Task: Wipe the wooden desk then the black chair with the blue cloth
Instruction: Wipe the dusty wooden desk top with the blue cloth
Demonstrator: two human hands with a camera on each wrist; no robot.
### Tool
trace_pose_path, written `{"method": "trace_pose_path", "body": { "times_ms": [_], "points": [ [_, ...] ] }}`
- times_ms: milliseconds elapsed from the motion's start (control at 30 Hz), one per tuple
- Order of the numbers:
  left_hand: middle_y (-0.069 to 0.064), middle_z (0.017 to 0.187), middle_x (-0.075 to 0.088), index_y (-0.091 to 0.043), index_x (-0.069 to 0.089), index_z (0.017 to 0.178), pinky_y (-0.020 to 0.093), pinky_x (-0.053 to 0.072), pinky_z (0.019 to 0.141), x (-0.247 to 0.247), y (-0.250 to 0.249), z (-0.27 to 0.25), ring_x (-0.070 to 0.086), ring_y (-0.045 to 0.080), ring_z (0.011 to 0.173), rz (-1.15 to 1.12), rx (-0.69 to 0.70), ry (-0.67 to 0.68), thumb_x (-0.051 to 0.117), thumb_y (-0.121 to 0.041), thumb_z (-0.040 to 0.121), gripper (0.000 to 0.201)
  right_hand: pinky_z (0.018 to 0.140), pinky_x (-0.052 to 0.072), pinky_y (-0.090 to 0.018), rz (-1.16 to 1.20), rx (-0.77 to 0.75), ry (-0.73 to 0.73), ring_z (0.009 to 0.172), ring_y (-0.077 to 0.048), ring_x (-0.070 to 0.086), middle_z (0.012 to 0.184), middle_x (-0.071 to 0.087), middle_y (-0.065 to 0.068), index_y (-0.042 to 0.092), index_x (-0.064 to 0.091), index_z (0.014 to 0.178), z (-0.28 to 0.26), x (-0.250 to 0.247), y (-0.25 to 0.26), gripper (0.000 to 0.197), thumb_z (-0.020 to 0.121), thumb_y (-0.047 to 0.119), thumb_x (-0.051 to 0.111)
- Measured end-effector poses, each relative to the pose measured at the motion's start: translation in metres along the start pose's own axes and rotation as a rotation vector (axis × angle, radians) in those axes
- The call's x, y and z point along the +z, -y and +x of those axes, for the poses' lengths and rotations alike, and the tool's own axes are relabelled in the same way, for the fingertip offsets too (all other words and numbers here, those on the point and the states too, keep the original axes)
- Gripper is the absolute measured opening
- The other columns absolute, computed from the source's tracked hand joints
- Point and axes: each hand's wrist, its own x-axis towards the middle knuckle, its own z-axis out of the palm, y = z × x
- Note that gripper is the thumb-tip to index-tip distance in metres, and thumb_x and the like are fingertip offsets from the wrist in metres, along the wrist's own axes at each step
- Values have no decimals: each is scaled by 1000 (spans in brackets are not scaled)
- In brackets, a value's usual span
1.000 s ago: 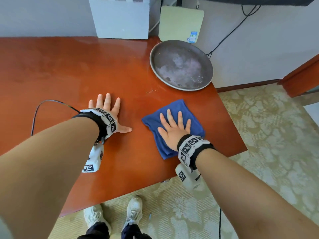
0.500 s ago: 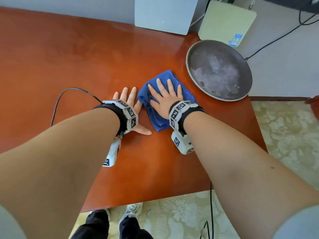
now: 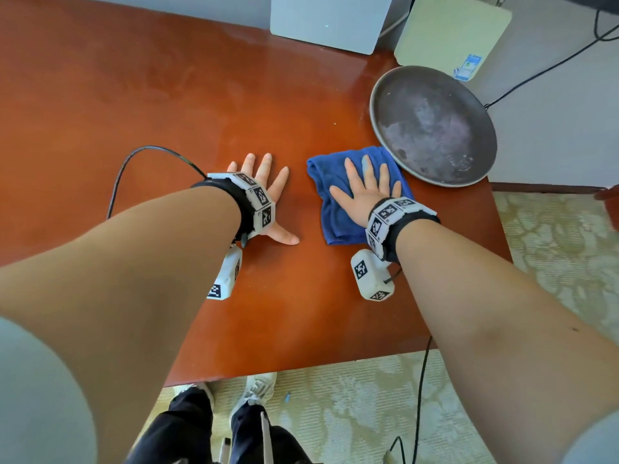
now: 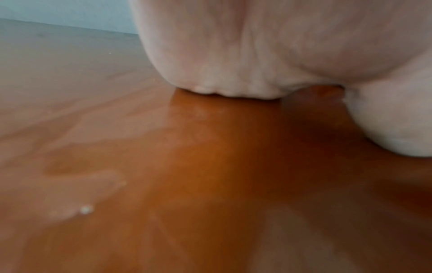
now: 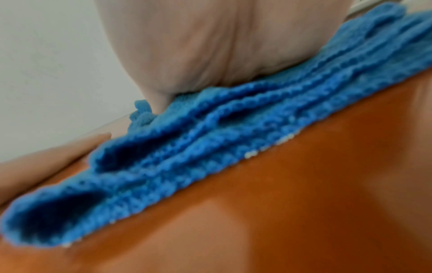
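Two hands are flat on the glossy reddish-brown wooden counter (image 3: 167, 105) here. The right hand (image 3: 363, 192) is spread out, palm pressing the folded blue terry cloth (image 3: 326, 209), which sits right beside the round dark metal pan (image 3: 432, 125), nearly touching its rim. Pressing like that probably keeps the folds together for wiping. The left hand (image 3: 268, 192) lies well left of the pan, fingers splayed on bare wood, likely just bracing the lean. No black chair in sight, so that part looks undone.

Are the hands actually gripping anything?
No. The right hand presses flat on the blue cloth's middle; the left hand lies flat on the desk.
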Motion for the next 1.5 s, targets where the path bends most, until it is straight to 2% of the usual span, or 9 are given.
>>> {"method": "trace_pose_path", "body": {
  "times_ms": [200, 367, 567, 733, 1000, 1233, 1300, 1400, 1500],
  "points": [
    [10, 156, -16, -25, -11, 149, 55, -6, 113, -13, -24, 0, -17, 34, 142, -54, -101, -25, 57, -83, 59, 127, 114, -10, -50, 5, 26, 8, 142, -25, -22, 154, -25, 7, 39, -14, 146, -24, 17, -31, 65, 93, 63, 15],
    [10, 157, -15, -26, -12, 149, 52, -11, 113, -27, -75, 13, -21, 32, 142, -23, 19, -88, 53, -81, 66, 119, 114, -11, -49, 19, 9, -3, 142, -24, -22, 155, -22, 7, 40, -12, 146, -38, 30, -58, 64, 93, 62, 16],
    [15, 154, -21, -24, -14, 149, 51, -9, 113, -30, -104, 29, -20, 32, 142, -21, 20, -56, 58, -83, 58, 130, 113, -13, -48, 50, 43, 17, 141, -23, -24, 154, -24, 7, 40, -14, 145, -52, 40, -98, 64, 93, 62, 17],
    [15, 153, -26, -25, -19, 147, 54, -6, 113, -36, -102, 36, -20, 35, 141, -18, 35, -7, 62, -83, 51, 139, 113, -12, -49, 137, 228, 26, 141, -24, -24, 153, -27, 8, 41, -16, 144, -59, 46, -137, 67, 91, 66, 16],
    [15, 151, -29, -25, -23, 146, 55, -7, 112, -34, -100, 43, -22, 38, 140, -1, 49, 19, 60, -86, 49, 141, 113, -7, -52, 351, 565, -47, 143, -29, -17, 156, -20, 5, 38, -10, 147, -39, 31, -184, 62, 95, 60, 16],
    [14, 151, -30, -25, -24, 145, 55, -7, 112, -35, -100, 43, -22, 38, 140, 23, 45, 24, 57, -87, 51, 139, 113, -5, -44, 699, 747, -182, 144, -31, -5, 158, 0, -2, 22, 3, 150, -25, 11, -206, 53, 102, 40, 15],
    [14, 151, -31, -25, -24, 145, 56, -6, 112, -37, -100, 42, -22, 38, 140, 24, 46, 36, 58, -87, 51, 140, 114, -4, -40, 774, 743, -189, 144, -30, -3, 158, 4, -3, 19, 6, 150, -28, 9, -208, 51, 103, 36, 14],
    [14, 151, -31, -26, -25, 145, 56, -5, 112, -37, -101, 41, -22, 38, 140, 27, 52, 34, 58, -87, 51, 139, 116, 4, -43, 818, 738, -209, 144, -32, 8, 157, 12, -9, 13, 11, 150, -39, 5, -200, 51, 103, 34, 14],
    [13, 152, -29, -26, -23, 146, 53, -7, 113, -34, -99, 33, -23, 36, 140, 19, 70, -15, 55, -87, 55, 135, 116, 6, -41, 863, 659, -234, 143, -32, 9, 157, 10, -11, 10, 10, 149, -58, -1, -179, 50, 104, 31, 14]
  ]
}}
